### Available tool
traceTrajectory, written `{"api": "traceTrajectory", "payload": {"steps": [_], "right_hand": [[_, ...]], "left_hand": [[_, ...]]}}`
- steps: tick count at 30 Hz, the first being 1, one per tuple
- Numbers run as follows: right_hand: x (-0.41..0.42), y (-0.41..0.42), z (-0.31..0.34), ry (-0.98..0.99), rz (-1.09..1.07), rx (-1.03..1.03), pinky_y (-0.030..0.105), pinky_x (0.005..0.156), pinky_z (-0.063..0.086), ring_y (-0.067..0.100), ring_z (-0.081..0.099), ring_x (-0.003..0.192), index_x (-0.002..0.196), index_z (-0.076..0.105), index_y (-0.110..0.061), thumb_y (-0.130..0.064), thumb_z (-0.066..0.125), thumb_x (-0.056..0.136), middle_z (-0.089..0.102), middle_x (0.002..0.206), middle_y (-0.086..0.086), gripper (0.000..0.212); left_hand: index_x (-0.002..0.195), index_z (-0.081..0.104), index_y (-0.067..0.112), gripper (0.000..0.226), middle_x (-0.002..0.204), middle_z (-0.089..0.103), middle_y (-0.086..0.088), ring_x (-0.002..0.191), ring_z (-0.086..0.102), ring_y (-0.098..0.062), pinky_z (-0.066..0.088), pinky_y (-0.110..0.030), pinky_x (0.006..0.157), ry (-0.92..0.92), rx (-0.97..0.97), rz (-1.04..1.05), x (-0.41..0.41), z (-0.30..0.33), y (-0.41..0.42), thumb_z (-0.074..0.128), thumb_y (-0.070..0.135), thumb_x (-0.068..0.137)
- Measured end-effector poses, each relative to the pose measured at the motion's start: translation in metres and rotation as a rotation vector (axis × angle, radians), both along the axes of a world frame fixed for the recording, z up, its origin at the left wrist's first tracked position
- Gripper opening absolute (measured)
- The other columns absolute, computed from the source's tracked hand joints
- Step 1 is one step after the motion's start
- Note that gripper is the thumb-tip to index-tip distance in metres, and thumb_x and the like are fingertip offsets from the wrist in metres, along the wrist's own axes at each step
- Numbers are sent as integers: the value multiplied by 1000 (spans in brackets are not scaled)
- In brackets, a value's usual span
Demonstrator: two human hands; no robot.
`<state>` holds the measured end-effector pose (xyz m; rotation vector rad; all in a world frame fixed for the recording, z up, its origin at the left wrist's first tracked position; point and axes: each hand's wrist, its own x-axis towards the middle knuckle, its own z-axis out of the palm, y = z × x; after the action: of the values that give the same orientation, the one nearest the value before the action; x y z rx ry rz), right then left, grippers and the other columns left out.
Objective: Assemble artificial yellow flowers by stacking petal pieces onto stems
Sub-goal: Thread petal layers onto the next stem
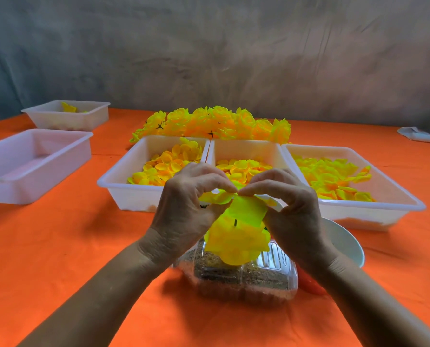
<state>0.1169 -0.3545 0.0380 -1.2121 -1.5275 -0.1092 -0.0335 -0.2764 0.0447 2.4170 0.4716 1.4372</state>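
Together, fingers (pixel 224 186) pinching petal piece (pixel 236 229).

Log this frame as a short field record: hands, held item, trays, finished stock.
left hand: pinches petal piece
right hand: pinches same piece
petal piece: yellow, dark stem tip poking through
petal trays: three side by side, each holding yellow petals
finished flowers: piled behind the trays
clear container: below the hands, brownish contents
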Motion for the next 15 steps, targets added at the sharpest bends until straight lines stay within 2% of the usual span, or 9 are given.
{"api": "traceTrajectory", "payload": {"steps": [3,6,9,11,13,15], "right_hand": [[1,0,0,-38,-10,16,39,69,49,27,59,84,83,75,-10,-5,71,69,66,83,4,15],[5,-1,-3,-15,-55,-73,34,78,49,24,60,92,92,73,-14,7,62,71,68,92,3,31],[7,-4,0,307,-27,-206,21,74,52,15,64,89,97,68,-18,13,49,85,69,96,0,39],[7,-5,7,565,45,-276,21,73,54,18,66,89,99,66,-17,6,44,93,69,97,6,32],[9,-7,14,714,112,-367,31,76,55,24,68,89,102,65,-15,-15,47,97,69,99,13,18],[8,-9,20,722,144,-468,36,74,56,25,70,84,106,64,-13,-42,52,87,70,98,14,36]], "left_hand": [[76,74,6,7,83,68,-5,80,63,-27,52,-45,71,-23,65,26,1,-4,0,73,11,71],[74,74,5,5,81,68,-5,78,62,-26,50,-48,70,-35,114,37,2,-8,0,74,9,72],[73,74,6,2,81,68,-4,78,61,-23,49,-46,72,-29,151,42,3,-10,0,74,8,73],[74,74,6,3,81,69,-5,78,61,-23,48,-45,72,-29,153,36,3,-11,1,73,9,74],[74,74,5,4,81,69,-5,78,61,-24,48,-45,71,-28,165,43,3,-11,1,73,9,74],[73,74,5,4,80,69,-5,77,62,-25,47,-44,72,-22,202,66,3,-11,2,73,8,74]]}}
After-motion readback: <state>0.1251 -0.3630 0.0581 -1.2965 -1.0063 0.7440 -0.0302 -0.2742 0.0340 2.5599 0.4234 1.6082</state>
